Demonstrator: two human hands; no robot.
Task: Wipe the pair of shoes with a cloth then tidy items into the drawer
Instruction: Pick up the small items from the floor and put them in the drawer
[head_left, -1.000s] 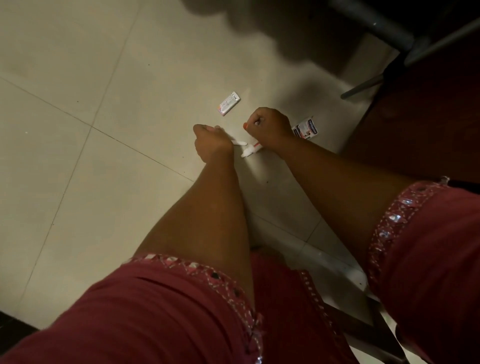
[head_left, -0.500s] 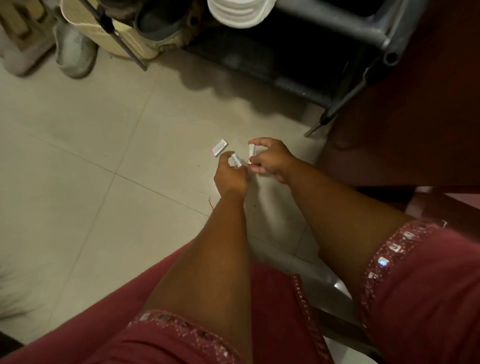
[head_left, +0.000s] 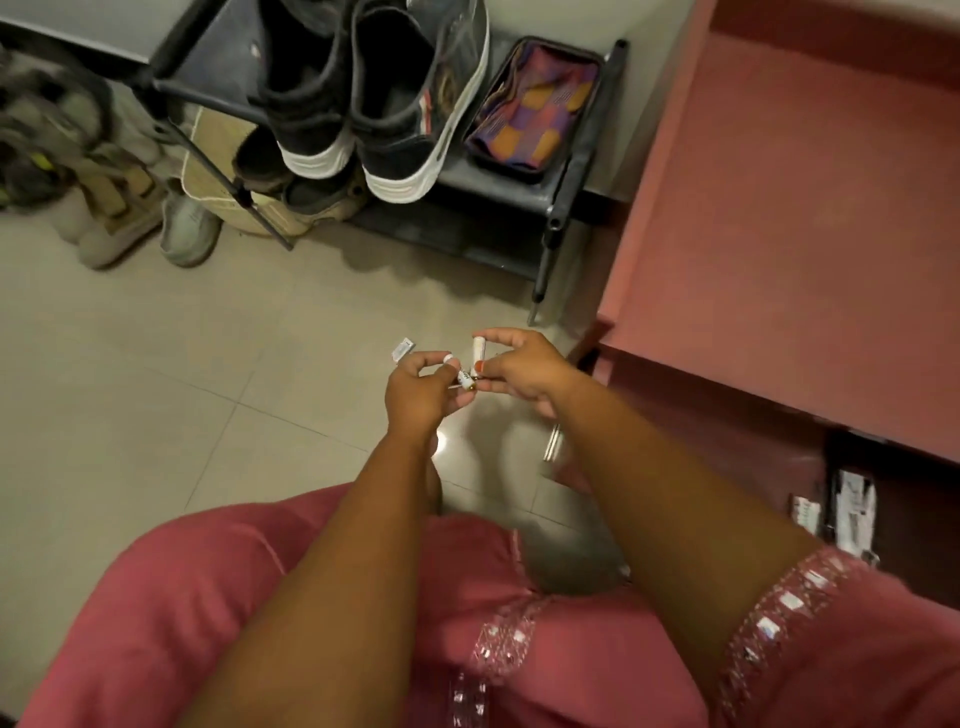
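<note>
Small white cylindrical tube (head_left: 464, 375) pinched in left hand (head_left: 420, 391); second small white tube (head_left: 478, 349) pinched upright in right hand (head_left: 524, 366), above beige tiled floor (head_left: 156, 405). Beyond, dark high-top shoes with white soles (head_left: 374, 98) on black metal rack (head_left: 558, 171); white packet (head_left: 402, 349) on floor nearby.

I've got both hands together mid-frame, left hand (head_left: 415, 392) just beside right hand (head_left: 524, 369). Shoes (head_left: 374, 98) on the rack (head_left: 566, 171) at 12 o'clock, drawer (head_left: 779, 208) at 2, small packet (head_left: 402, 349) on the floor (head_left: 156, 389) just past the left hand.
</note>
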